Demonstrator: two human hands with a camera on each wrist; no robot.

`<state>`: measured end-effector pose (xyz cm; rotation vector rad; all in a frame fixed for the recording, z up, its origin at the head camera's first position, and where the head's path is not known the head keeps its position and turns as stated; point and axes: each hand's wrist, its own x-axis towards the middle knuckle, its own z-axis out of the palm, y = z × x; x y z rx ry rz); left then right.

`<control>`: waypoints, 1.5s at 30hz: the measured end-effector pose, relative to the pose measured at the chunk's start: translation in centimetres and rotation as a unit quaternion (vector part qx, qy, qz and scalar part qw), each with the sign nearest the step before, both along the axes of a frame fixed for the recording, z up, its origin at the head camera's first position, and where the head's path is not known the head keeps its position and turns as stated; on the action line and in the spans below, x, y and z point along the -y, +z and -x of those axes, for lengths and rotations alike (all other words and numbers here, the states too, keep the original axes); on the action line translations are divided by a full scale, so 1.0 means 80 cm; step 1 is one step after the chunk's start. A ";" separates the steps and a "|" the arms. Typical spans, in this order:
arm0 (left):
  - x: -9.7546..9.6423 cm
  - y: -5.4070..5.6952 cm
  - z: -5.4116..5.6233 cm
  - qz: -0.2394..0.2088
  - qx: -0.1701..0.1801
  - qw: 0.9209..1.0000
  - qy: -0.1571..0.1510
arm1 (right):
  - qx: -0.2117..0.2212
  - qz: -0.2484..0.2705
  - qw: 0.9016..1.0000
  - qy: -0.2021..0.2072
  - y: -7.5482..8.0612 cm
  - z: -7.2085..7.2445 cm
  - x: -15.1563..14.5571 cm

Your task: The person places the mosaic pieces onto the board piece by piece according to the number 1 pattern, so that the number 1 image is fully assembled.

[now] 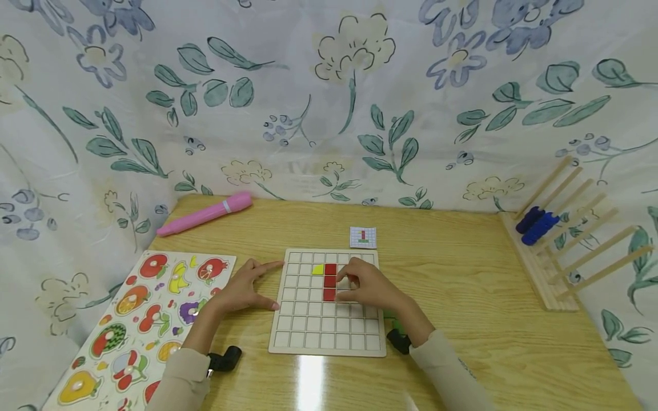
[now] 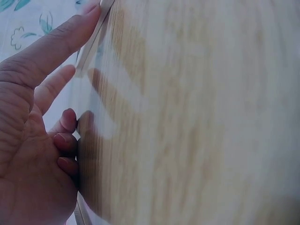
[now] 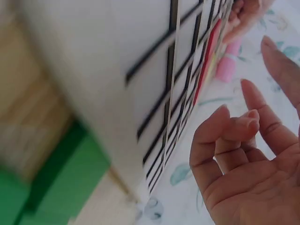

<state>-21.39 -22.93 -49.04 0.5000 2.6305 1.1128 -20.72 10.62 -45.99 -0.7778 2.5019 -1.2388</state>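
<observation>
A white grid board lies on the table in the head view. Near its top sits a yellow piece with a slanted side, beside a column of red squares. My left hand is at the board's left edge, with thumb and index finger spread apart and their tips at the rim. Over the board's right part is my right hand, thumb and index tips close beside the red squares. In the right wrist view its fingers are loosely bent and hold nothing.
Green pieces lie by the board's right side, partly under the right wrist. A small pattern card is behind the board. A fruit puzzle lies left, a pink pen-shaped object back left, and a wooden peg rack right.
</observation>
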 end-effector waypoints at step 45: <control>0.000 -0.002 0.001 0.001 0.001 1.000 0.004 | 0.042 0.026 0.998 -0.032 -0.030 -0.031 -0.120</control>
